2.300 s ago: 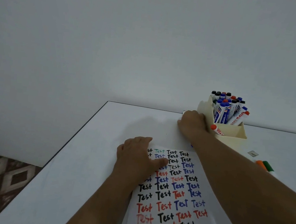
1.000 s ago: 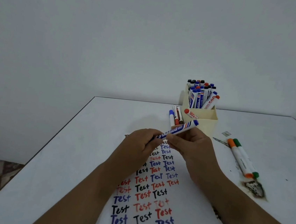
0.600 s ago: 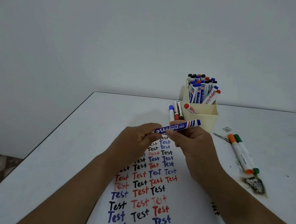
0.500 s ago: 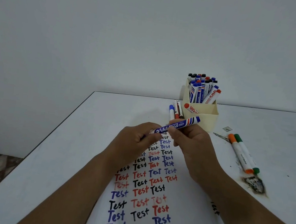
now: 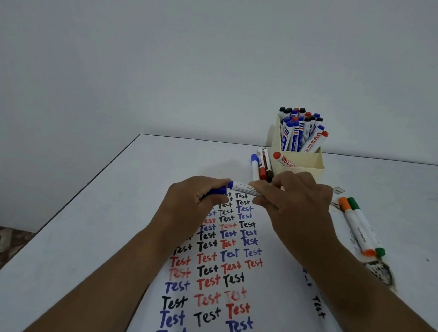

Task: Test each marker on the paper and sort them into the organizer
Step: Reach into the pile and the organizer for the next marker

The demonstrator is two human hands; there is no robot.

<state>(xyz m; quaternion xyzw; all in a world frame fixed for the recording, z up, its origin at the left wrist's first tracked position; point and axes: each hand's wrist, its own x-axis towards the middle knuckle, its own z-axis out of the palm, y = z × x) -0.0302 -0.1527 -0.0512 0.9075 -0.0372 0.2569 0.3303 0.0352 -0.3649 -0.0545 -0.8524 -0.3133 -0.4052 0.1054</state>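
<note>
A blue whiteboard marker (image 5: 242,187) lies level between both hands, above the far end of the paper (image 5: 274,293). My left hand (image 5: 195,204) grips its blue cap end; my right hand (image 5: 299,209) pinches its white barrel. The paper is covered with rows of "Test" in black, blue, red and green. The cream organizer (image 5: 304,165) stands behind my right hand, its back compartment packed with several upright markers and a red-capped marker (image 5: 283,159) leaning in the front one.
Three loose markers (image 5: 261,165) lie left of the organizer. An orange marker (image 5: 354,226) and a green marker (image 5: 365,224) lie to the right, near a dark scorched spot (image 5: 379,272). The table's left edge (image 5: 85,192) drops to a patterned floor.
My right hand took the blue marker from beside the organizer and brought it to my left hand. The marker has turned from tilted to level, and my left hand now grips the cap.
</note>
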